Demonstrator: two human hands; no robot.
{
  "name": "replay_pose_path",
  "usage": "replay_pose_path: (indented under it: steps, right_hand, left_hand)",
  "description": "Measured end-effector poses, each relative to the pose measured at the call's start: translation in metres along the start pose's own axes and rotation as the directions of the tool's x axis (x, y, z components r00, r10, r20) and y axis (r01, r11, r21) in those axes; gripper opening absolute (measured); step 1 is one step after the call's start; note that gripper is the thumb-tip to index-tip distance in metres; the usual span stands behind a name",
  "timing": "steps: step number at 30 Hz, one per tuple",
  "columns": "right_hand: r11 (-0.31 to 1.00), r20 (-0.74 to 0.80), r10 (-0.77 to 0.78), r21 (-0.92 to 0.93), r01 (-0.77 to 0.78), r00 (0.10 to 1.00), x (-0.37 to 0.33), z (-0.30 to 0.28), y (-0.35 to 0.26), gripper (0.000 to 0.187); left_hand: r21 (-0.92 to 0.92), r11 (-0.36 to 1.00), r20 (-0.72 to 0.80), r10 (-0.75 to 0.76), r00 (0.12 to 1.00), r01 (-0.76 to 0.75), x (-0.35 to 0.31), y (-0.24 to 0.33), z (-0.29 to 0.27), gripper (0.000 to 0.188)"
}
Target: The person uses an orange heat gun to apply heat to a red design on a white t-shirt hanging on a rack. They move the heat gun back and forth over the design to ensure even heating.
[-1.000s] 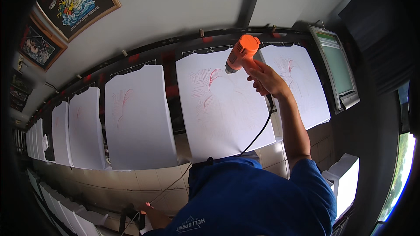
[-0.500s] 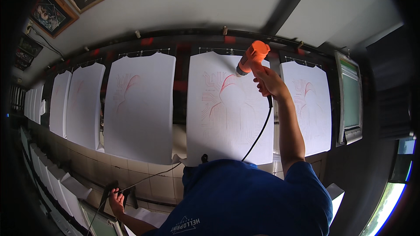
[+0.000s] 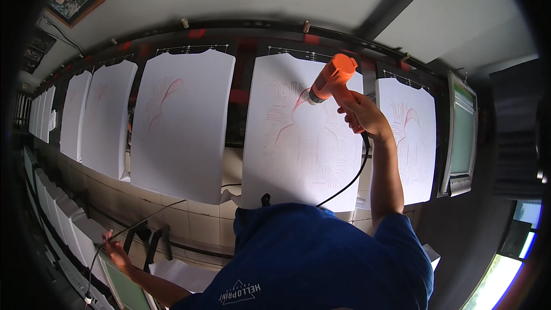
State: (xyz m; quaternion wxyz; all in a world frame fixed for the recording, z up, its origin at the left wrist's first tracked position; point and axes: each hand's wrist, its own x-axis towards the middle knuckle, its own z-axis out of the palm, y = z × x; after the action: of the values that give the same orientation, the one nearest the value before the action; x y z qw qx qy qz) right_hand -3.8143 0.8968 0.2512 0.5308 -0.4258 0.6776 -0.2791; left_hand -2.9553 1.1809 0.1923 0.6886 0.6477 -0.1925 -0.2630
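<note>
An orange heat gun (image 3: 336, 76) is in my right hand (image 3: 365, 116), whose fingers wrap round its handle. Its dark nozzle tilts down and left, just above a white T-shirt (image 3: 307, 189) laid flat with a thin red line print on it. From the handle a black cord (image 3: 351, 182) curves down to my body. At the lower left, my left hand (image 3: 119, 254) reaches out to the side with a thin cable (image 3: 143, 219) caught at its fingers. The cable bends there and hangs down; some fingers stick out.
More white shirts (image 3: 181, 120) lie in a row on both sides, several with faint red prints. A framed screen (image 3: 462, 135) stands at the right end. Behind the row runs a dark rail (image 3: 247, 24). Further white shirts (image 3: 57, 198) line the lower left above a tiled floor (image 3: 201, 218).
My left hand has moved left and slightly up along with the cable. The heat gun stays over the same shirt, its nozzle a little lower against the print. The view has shifted slightly.
</note>
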Motion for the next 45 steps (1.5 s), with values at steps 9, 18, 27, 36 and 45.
replay_pose_path:
  steps: [9, 18, 27, 36, 45]
  right_hand:
    - [1.000, 0.007, -0.015, 0.026, 0.015, 1.000, 0.011, 0.017, -0.015, 0.035]
    - [0.995, 0.099, -0.080, -0.054, 0.086, 0.992, -0.002, 0.018, -0.012, 0.037]
    - [0.989, 0.236, -0.111, -0.072, 0.131, 0.965, -0.016, 0.017, -0.011, 0.043]
    - [0.980, 0.079, -0.179, -0.074, 0.185, 0.981, 0.014, 0.013, -0.002, 0.039]
    - [0.975, 0.094, -0.218, 0.062, 0.213, 0.971, 0.042, 0.020, 0.003, 0.039]
  left_hand:
    - [-0.146, 0.980, -0.139, 0.112, 0.984, -0.132, 0.027, 0.028, -0.084, 0.034]
    - [-0.130, 0.944, 0.072, 0.312, 0.947, -0.302, -0.082, 0.097, -0.092, 0.043]
    - [-0.081, 0.883, 0.512, 0.435, 0.740, -0.463, -0.324, 0.267, 0.071, 0.027]
    - [-0.085, 0.564, 0.971, 0.232, 0.059, -0.821, -0.423, 0.275, 0.274, 0.020]
    - [-0.302, 0.298, 0.953, 0.113, -0.281, -0.906, -0.451, 0.269, 0.374, 0.015]
